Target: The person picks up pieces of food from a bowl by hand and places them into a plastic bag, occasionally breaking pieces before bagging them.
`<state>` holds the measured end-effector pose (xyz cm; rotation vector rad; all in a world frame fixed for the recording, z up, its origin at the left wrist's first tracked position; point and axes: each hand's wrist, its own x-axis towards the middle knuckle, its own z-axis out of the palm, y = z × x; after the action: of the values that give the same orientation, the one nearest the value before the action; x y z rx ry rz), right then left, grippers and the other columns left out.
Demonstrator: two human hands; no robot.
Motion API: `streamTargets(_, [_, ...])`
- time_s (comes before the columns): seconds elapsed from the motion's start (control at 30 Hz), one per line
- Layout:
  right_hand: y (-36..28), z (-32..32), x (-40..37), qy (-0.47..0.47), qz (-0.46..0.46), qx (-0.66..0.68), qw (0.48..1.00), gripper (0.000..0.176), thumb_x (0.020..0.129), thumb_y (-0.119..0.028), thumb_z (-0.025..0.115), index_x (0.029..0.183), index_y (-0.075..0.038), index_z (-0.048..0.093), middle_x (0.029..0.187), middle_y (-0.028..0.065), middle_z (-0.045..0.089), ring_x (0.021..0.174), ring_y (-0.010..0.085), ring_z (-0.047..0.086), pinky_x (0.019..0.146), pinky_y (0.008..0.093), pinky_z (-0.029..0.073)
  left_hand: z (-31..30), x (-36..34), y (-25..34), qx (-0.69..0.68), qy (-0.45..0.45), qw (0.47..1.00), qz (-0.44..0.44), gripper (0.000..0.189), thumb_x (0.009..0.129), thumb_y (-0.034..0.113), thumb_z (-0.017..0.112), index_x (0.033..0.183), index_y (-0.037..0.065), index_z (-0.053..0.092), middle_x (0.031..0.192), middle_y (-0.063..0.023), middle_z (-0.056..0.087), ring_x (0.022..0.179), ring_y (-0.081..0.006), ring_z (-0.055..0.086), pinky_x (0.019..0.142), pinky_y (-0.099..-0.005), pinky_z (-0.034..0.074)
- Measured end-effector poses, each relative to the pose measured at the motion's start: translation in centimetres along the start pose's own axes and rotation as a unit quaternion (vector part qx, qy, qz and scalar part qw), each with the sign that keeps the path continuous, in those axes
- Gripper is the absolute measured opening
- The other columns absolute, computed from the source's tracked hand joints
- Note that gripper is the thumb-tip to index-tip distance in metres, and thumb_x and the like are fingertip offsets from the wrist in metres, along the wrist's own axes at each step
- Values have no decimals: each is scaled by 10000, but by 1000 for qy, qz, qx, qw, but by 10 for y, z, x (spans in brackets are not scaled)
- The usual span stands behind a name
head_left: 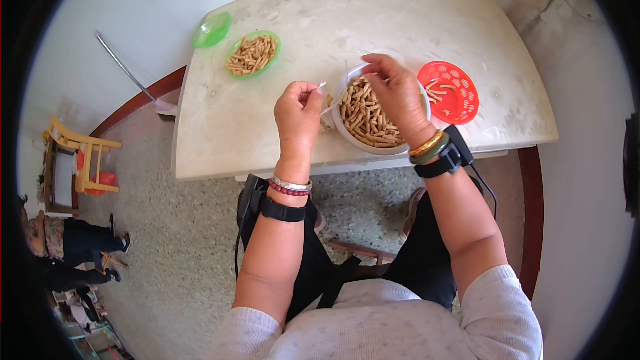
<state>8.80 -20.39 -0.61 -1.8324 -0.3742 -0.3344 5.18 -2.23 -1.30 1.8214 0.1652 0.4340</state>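
Observation:
My left hand [300, 110] is closed in a pinch at the left side of a white bowl [341, 125]. A thin, clear strip that looks like plastic film [333, 101] runs from its fingertips toward the bowl's rim. Over the bowl's upper right part is my right hand [393, 90], its fingers bent and apart from the thumb. I make out nothing in it. Light-brown stick snacks [367, 117] fill the bowl, partly hidden under the right hand.
A red basket [467, 103] with a few sticks stands right of the bowl. At the table's far left are a green plate [275, 60] heaped with sticks and a green dish [212, 30]. A wooden chair [93, 160] and another person [80, 240] are on the left.

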Motion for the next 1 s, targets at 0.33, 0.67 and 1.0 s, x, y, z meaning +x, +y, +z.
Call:
streamTargets(0.33, [12, -55, -18, -164, 35, -310, 936, 161, 844, -183, 611, 867, -57, 709, 863, 177, 689, 810, 341, 674, 728, 440, 540, -5, -11, 6, 93, -100, 991, -3, 188, 871, 63, 625, 1025, -35, 668, 727, -73, 672, 596, -99, 590, 566, -254, 487])
streamTargets(0.67, [18, -11, -26, -203, 68, -495, 842, 240, 806, -250, 678, 841, -16, 713, 860, 188, 685, 821, 348, 672, 747, 425, 534, -8, -9, 5, 43, -67, 996, -32, 220, 876, 40, 591, 1074, -24, 662, 738, -36, 639, 615, -69, 542, 568, -230, 446])
streamTargets(1.0, [10, -27, -25, -180, 104, -264, 942, 185, 784, -199, 692, 848, -42, 620, 800, 149, 683, 785, 334, 668, 712, 426, 526, -17, -7, 8, 14, -82, 996, -27, 321, 887, 14, 584, 1206, -13, 612, 747, 12, 594, 637, -46, 502, 590, -214, 427])
